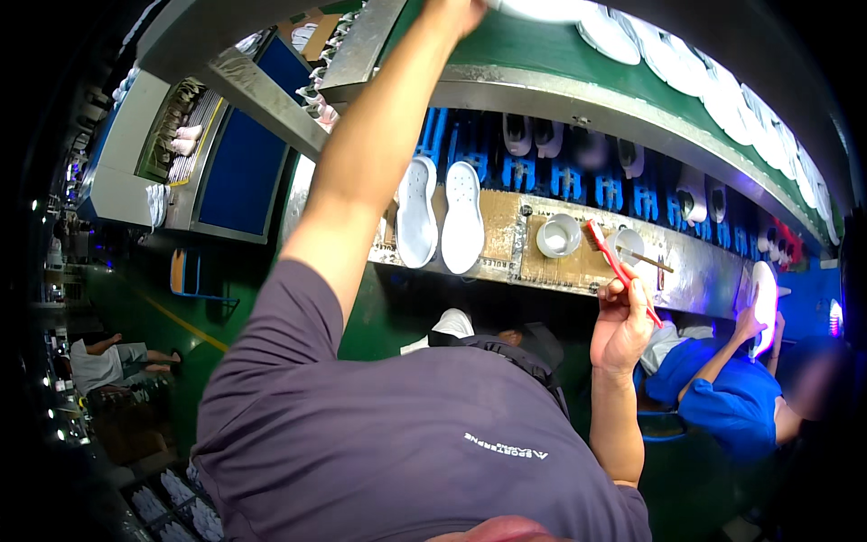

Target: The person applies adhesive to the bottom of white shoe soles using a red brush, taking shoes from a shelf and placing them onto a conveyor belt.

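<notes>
My left arm stretches far forward, and my left hand [458,14] is at the top edge beside a white shoe sole [542,9] on the green belt. Its fingers are mostly cut off by the frame. Close to the bench, my right hand [623,327] is closed around a red toothbrush [616,262], bristle end up. Two white shoe soles [417,212] lie side by side on the cardboard-covered bench [498,226]. Right of them stand a white cup [559,237] and a second cup [625,242] with a wooden-handled stick [652,262] leaning across it.
More white soles [677,68] line the green belt [515,54]. Beneath it, several shoes [548,135] sit among blue holders [566,181]. A co-worker in blue [731,397] holds a white sole [764,303] at the right. A metal post [262,99] rises at the left.
</notes>
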Tool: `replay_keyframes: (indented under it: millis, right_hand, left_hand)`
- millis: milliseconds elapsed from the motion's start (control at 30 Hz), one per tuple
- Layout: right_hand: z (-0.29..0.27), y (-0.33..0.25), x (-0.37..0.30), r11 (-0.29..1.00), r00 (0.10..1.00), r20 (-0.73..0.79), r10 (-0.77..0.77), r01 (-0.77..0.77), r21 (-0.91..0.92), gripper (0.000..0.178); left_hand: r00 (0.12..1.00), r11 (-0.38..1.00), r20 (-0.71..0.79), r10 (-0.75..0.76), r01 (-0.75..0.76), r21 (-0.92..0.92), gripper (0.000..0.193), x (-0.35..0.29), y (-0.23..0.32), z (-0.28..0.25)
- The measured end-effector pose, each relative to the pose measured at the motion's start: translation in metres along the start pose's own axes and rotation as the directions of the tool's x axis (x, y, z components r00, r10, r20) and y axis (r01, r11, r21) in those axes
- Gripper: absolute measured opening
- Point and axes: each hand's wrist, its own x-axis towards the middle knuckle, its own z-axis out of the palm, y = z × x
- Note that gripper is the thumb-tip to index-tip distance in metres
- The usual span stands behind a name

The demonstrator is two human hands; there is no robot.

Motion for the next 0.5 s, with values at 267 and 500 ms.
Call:
replay_keyframes:
  millis: [267,500]
  right_hand:
    - [-0.049,0.035,0.025,0.978,0.996,-0.093,0.015,-0.034,-0.204,0.026]
    - [-0.087,0.068,0.098,0.423,0.984,0.166,0.066,0.123,-0.897,0.027]
  left_hand:
    - [0.982,0.83,-0.064,0.176,-0.113,0.546,0.027,-0.098,-0.06,-0.007]
    - [0.749,-0.332,-0.658,-0.08,0.603,0.726,0.068,-0.3,-0.12,-0.126]
